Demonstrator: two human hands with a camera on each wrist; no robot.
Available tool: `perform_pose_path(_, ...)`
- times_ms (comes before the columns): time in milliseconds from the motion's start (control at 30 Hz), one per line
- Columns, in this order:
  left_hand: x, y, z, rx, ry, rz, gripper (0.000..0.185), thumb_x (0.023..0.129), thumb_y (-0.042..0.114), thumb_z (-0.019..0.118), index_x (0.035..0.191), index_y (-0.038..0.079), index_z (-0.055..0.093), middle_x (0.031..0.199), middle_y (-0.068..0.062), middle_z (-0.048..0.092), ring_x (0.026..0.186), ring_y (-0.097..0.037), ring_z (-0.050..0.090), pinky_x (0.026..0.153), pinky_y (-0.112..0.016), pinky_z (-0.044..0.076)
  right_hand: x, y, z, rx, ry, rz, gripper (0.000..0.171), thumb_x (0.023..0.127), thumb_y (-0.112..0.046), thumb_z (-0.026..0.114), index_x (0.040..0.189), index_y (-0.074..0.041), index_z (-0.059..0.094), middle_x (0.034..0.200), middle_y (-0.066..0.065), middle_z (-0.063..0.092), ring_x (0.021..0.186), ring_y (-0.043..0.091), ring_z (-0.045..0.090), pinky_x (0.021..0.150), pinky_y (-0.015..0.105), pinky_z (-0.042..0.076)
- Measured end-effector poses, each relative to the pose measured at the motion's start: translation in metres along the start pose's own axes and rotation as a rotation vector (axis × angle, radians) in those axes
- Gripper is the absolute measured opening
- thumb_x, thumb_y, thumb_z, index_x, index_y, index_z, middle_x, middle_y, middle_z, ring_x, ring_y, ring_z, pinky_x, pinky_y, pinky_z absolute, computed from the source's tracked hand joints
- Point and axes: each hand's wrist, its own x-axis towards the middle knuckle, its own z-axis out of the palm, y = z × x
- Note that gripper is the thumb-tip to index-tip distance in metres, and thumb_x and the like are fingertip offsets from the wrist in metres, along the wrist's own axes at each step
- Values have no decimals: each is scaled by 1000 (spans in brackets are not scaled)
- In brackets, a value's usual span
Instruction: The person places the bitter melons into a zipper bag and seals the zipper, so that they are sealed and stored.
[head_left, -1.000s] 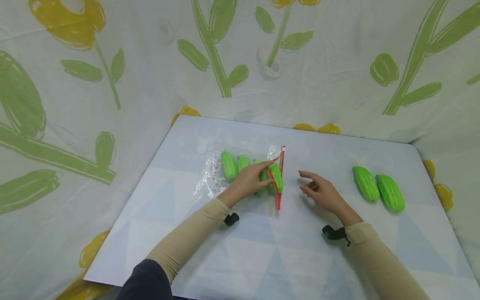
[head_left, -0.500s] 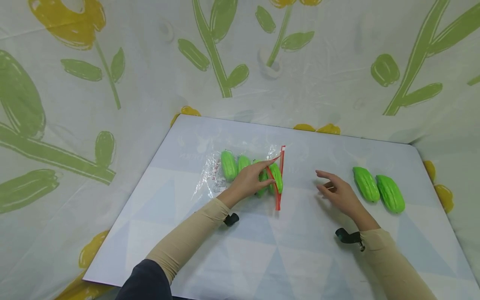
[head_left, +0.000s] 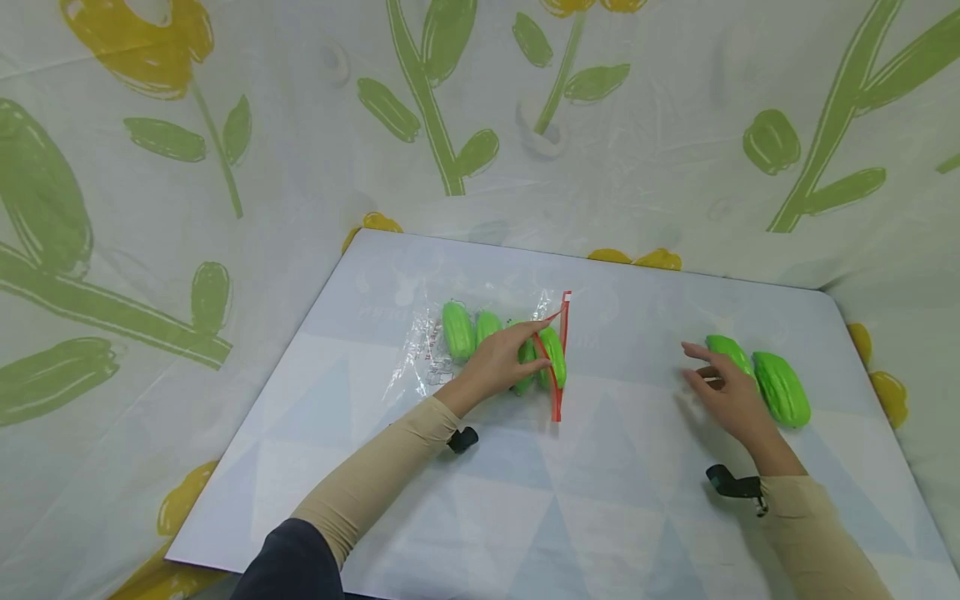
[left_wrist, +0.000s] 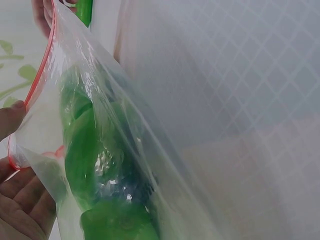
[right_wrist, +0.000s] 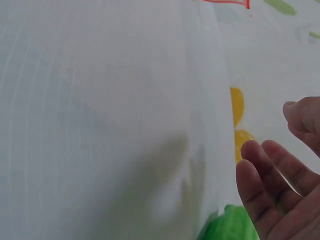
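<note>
Left hand [head_left: 501,360] pinches the red-edged mouth of the clear zip bag [head_left: 487,346], holding it agape at desk centre; green toy gourds [head_left: 457,330] lie inside. Right hand [head_left: 727,392], fingers spread and relaxed, hovers over the nearer of two loose gourds [head_left: 782,388] on the right of the desk [head_left: 525,500].

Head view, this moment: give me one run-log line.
left hand: holds zip bag mouth open, gourds inside | right hand: open, over nearer loose gourd, contact unclear | second loose gourd: on table
</note>
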Motion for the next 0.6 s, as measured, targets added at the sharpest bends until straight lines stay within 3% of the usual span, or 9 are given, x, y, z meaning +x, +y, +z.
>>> perform_pose_path(100, 0, 0, 0, 2, -2, -4, 66, 84, 46, 64, 141, 20, 41, 136, 2, 50, 122, -15, 48, 98, -30, 42, -2, 3, -7, -1, 28, 5, 45, 93, -31, 55, 137, -19, 47, 131, 8, 52, 91, -7, 50, 68, 9, 44)
perform_pose_path(200, 0, 0, 0, 3, -5, -7, 66, 84, 47, 63, 141, 20, 41, 136, 2, 49, 123, -15, 47, 99, -30, 42, -3, 7, -13, 7, 51, 8, 45, 93, -30, 56, 136, -19, 48, 128, 10, 54, 87, -17, 44, 67, 8, 43)
perform_pose_path(500, 0, -1, 1, 4, 5, 0, 66, 84, 46, 64, 140, 19, 42, 135, 1, 50, 122, -15, 48, 99, -30, 42, -10, 15, -31, -24, 94, 12, 43, 91, -24, 60, 132, -12, 52, 123, 18, 54, 85, -22, 41, 66, 4, 40)
perform_pose_path(600, 1, -1, 2, 2, 5, 2, 66, 84, 46, 64, 140, 19, 42, 136, 1, 50, 123, -15, 47, 99, -30, 41, -13, 16, -36, -51, 103, 28, 45, 91, -25, 59, 133, -11, 51, 124, 20, 52, 86, -14, 44, 65, 5, 40)
